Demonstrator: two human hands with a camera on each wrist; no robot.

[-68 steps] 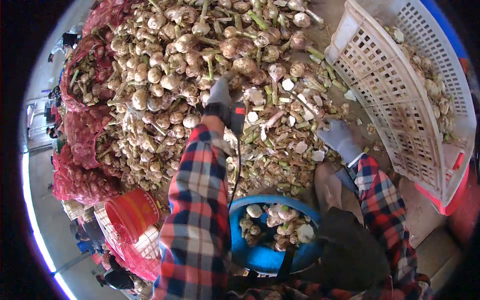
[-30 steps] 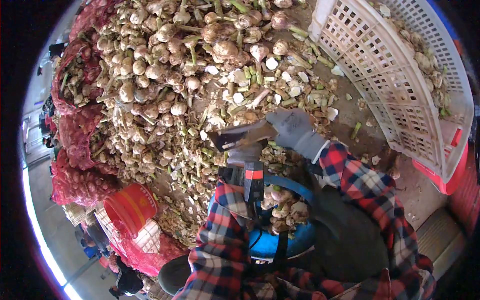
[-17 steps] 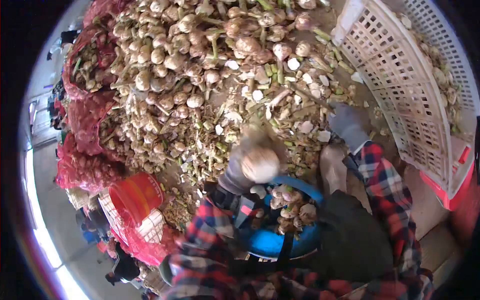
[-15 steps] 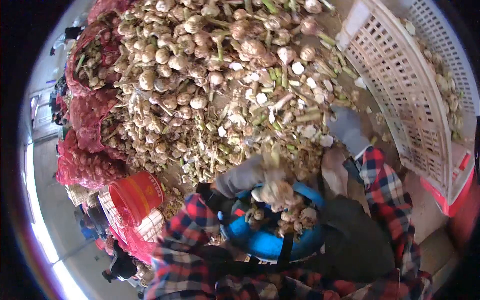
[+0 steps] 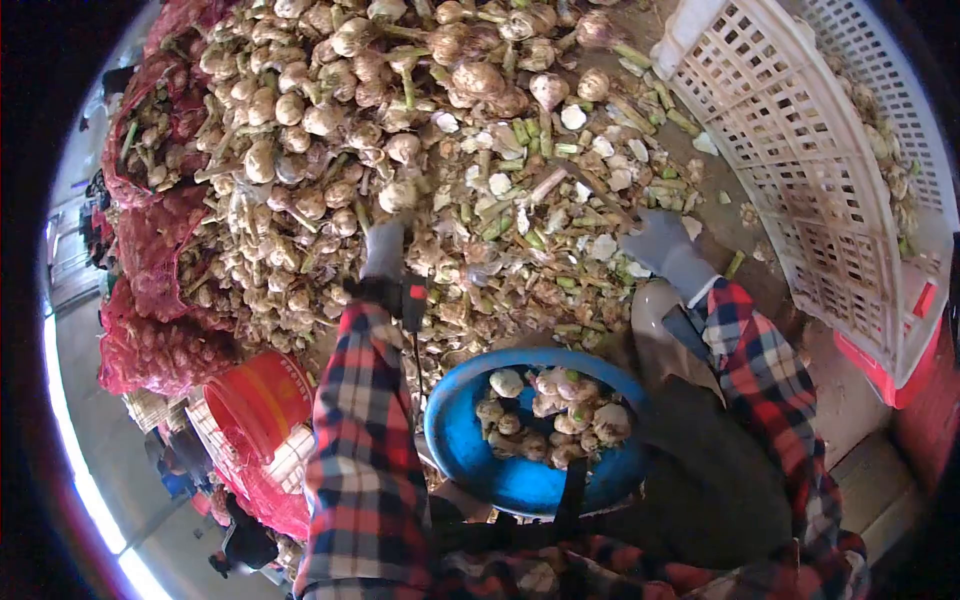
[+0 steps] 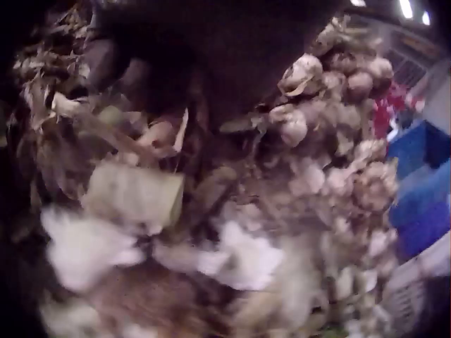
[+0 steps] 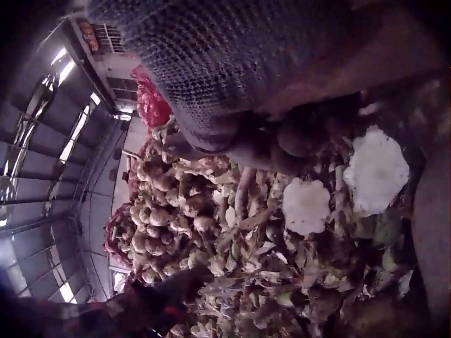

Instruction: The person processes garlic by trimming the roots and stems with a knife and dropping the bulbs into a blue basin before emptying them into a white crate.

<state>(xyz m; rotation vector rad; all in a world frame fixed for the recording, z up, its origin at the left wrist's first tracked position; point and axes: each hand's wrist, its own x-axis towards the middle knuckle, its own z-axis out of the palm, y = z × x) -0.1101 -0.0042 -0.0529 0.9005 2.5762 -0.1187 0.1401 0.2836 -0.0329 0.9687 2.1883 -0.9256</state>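
Note:
My gloved left hand (image 5: 385,250) reaches into the garlic pile, fingertips right at a pale garlic bulb (image 5: 397,195). In the blurred left wrist view, dim fingertips (image 6: 102,62) show over garlic scraps with no bulb between them. Off to the right, my gloved right hand (image 5: 665,250) grips a knife, its dark narrow blade (image 5: 598,190) pointing away over the trimmings. The knitted glove (image 7: 232,63) fills the upper part of the right wrist view. Between my arms sits a blue basin (image 5: 450,440) holding several trimmed garlic bulbs (image 5: 570,405).
A large garlic heap (image 5: 330,110) with stems covers the ground ahead. Cut stems and white root discs (image 5: 573,117) litter the floor. A white plastic crate (image 5: 790,170) stands at right. Red mesh sacks (image 5: 155,250) and a red bucket (image 5: 265,400) line the left.
My hands were together with the knife, then moved apart. My left hand brought a garlic bulb to the basin, let it go and returned to the pile. The right hand kept the knife.

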